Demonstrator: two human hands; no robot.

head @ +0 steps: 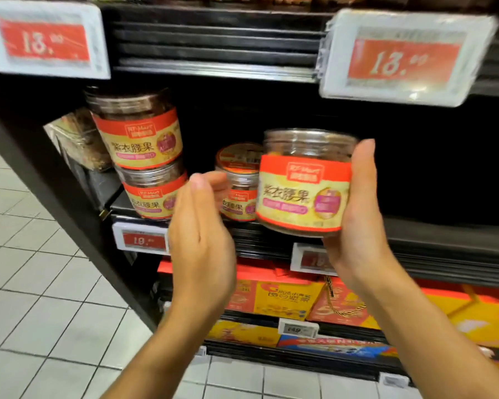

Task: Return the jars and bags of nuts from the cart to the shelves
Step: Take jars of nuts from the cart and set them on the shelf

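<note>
My right hand [357, 223] grips a clear jar of nuts [303, 185] with a red and yellow label, holding it upright just in front of the black shelf [432, 234]. My left hand [202, 226] is open, fingers together, a little left of the jar and not touching it. On the shelf stand two stacked jars [140, 139] at the left and a single jar [238, 185] further back, partly hidden behind my left fingers. The cart is not in view.
Price tags [401, 57] hang from the shelf edge above and another price tag [143, 240] from the edge below. A bag of nuts [78, 139] lies at the far left of the shelf. Boxed goods [285, 298] fill the lower shelves. White tiled floor [41, 283] is on the left.
</note>
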